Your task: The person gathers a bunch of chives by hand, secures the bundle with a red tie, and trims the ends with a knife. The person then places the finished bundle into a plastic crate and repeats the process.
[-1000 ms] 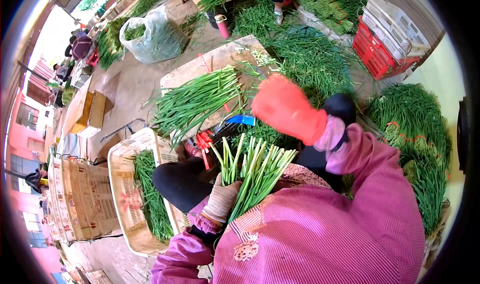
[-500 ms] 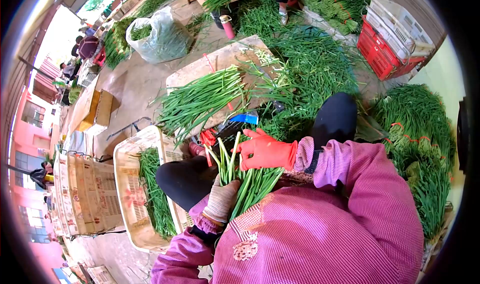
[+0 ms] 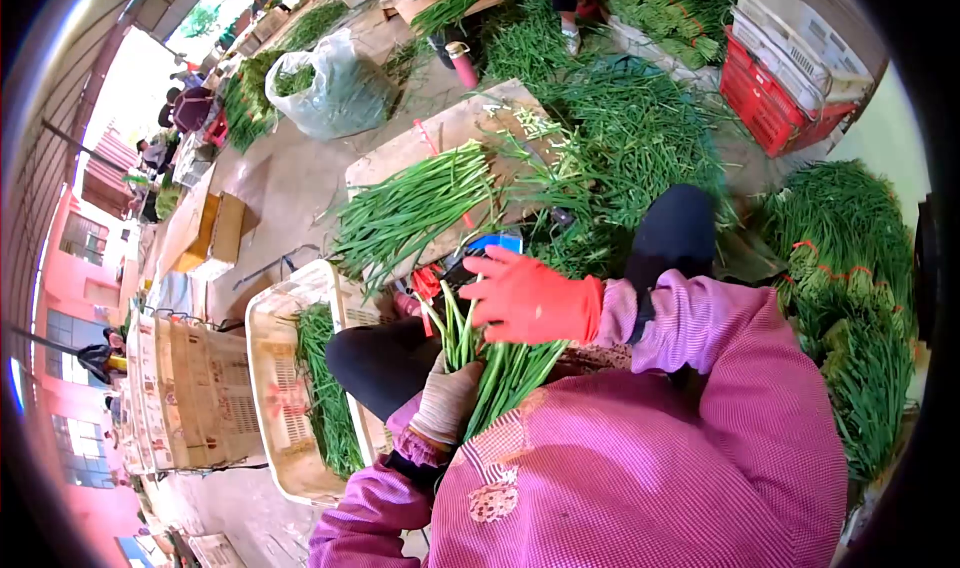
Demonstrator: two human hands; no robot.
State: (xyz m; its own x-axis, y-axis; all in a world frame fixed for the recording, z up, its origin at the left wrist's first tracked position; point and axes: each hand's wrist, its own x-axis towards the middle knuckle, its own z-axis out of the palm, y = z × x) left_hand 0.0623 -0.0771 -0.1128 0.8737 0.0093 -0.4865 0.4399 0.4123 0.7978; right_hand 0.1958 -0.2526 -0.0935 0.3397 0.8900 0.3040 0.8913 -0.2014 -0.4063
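Observation:
My left hand (image 3: pixel 448 403), in a pale knitted glove, is closed around a bunch of garlic chives (image 3: pixel 515 373) above my lap. The pale stem ends point up and away from me, while the green part runs down toward my jacket. Over the upper stems lies my right hand (image 3: pixel 540 298) in a red-orange rubber glove, its fingers stretched out and apart at the stems. Just beyond my hands are some red ties (image 3: pixel 427 282) and a blue object (image 3: pixel 495 242). Farther off, a loose pile of chives (image 3: pixel 420 203) rests on a wooden board (image 3: pixel 385 163).
A cream plastic basket (image 3: pixel 272 418) with chives stands at my left, beside stacked crates (image 3: pixel 195 393). Loose greens (image 3: pixel 640 128) cover the floor ahead. Tied bundles (image 3: pixel 840 268) lie at my right, below a red crate (image 3: pixel 765 98). A pink bottle (image 3: pixel 462 66) stands beyond the board.
My right hand has shifted slightly left over the stems, and its fingers are more spread. My left hand keeps its hold. The whole view has turned a little.

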